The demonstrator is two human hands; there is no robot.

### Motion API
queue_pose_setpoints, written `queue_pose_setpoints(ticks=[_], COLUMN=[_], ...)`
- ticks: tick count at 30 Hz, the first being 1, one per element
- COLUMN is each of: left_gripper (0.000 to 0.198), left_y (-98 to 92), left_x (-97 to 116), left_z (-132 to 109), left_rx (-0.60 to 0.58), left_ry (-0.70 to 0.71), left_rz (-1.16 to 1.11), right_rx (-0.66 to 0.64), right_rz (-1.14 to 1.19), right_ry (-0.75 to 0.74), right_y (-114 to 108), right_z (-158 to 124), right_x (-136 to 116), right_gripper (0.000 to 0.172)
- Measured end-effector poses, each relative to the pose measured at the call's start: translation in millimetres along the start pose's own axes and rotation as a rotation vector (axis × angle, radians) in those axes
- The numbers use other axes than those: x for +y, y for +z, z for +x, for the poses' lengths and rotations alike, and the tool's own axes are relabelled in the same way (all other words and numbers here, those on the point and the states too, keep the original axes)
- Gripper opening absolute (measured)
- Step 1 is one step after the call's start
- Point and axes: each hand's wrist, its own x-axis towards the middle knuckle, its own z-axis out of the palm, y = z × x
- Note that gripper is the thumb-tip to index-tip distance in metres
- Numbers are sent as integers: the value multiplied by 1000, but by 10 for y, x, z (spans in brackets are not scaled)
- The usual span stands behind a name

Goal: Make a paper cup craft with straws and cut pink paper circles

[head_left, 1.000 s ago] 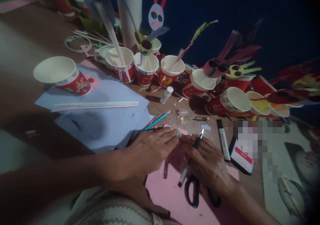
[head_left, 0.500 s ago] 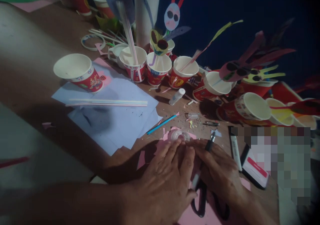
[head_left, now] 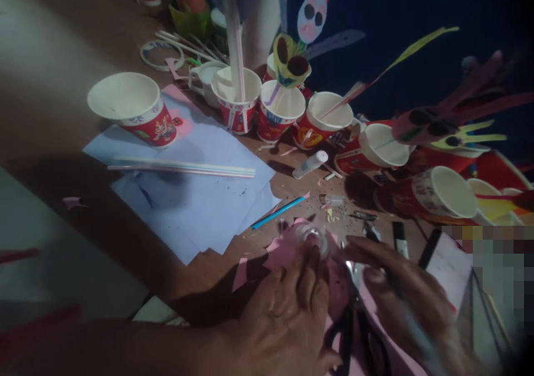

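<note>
My left hand rests on pink paper, its fingers together and bent onto the near edge of a clear tape roll. To its right, my right hand is lifted and smeared by motion. A pen with a dark front end and a pale barrel lies in its grip, slanting across the palm. Scissors with black handles lie between the hands on the pink paper, their blades pointing away from me. My left hand partly covers the roll and the scissors' handles.
Blue paper sheets lie left, bearing a paper cup and straws. More red cups with paper figures line the back. A glue stick, a blue pencil, a marker and a white-faced box lie nearer.
My right hand has moved right, away from the tape roll, carrying the pen. More of the scissors shows now. My left hand stays at the roll, and the view has shifted slightly.
</note>
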Motion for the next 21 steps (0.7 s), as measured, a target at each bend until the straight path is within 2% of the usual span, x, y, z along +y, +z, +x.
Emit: queue_pose_setpoints(ticks=[2,5,8,11,16,18,21], left_gripper=[54,47,31,28,20,16,14], left_y=[37,117,184,220,237,229,192], left_x=[-4,-18,-20,-17,-26,-32,-40], left_z=[32,71,89,93,120,139,159], left_rx=[32,78,163,239,293,301,212], left_ry=[12,46,14,-2,22,16,31], left_rz=[7,22,110,193,192,151,128], right_rx=[11,-27,-91,-128,-180,-182,-247], right_rz=[40,58,22,-35,-150,-159,-168], right_ry=[39,-14,-69,-114,-223,-271,-284], right_y=[-70,-116,-78,23,191,221,238], right_z=[101,271,452,622,814,866,931], right_x=[-57,-132,-204,-273,-301,-298,-312], right_gripper=[30,28,20,14,28,32,31])
